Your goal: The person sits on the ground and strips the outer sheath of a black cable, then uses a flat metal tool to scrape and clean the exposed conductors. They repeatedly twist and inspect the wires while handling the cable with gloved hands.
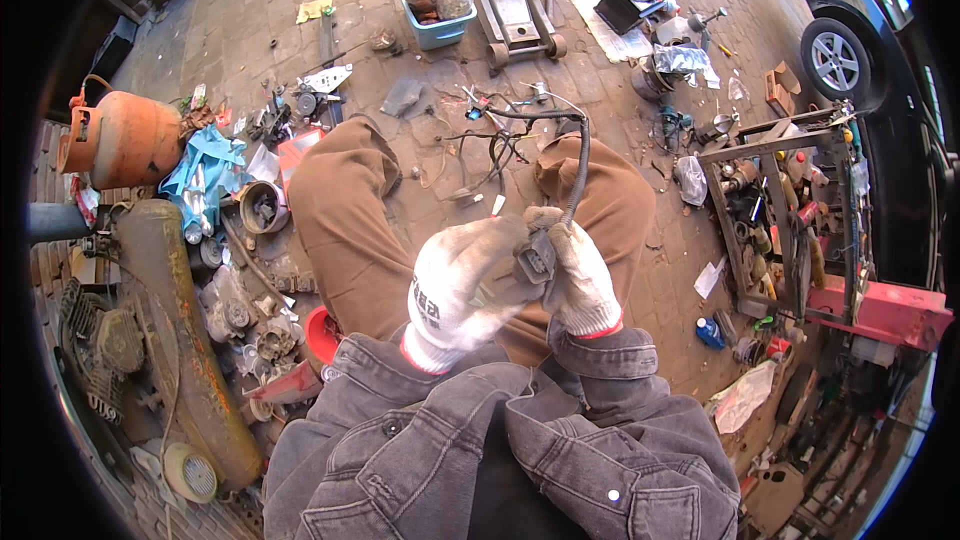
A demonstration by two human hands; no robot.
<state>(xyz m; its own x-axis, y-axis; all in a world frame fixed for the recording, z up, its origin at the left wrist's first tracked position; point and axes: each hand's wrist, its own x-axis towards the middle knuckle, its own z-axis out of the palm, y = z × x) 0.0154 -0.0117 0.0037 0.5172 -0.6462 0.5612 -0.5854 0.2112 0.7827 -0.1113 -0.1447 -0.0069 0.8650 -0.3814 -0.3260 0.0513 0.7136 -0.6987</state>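
Both my hands wear white work gloves with dirty fingers and meet above my lap. A dark grey, box-shaped wiring connector (537, 258) is between them. My left hand (465, 280) pinches it from the left, its fingers slightly blurred. My right hand (583, 278) is closed around the connector's right side and the cable at its back. From there a wiring harness (579, 170) in black corrugated sleeve rises and bends left over my knees. Several loose branches with small plugs (498, 204) dangle between my legs. The fingertips on the connector's underside are hidden.
Brick paving carries scattered parts. To the left are an orange gas cylinder (135, 140) and a rusty yellow tank (185, 330). Ahead stand a blue basket (442, 33) and a floor jack (508, 5). A metal rack (775, 145) and a dark car (868, 20) are on the right.
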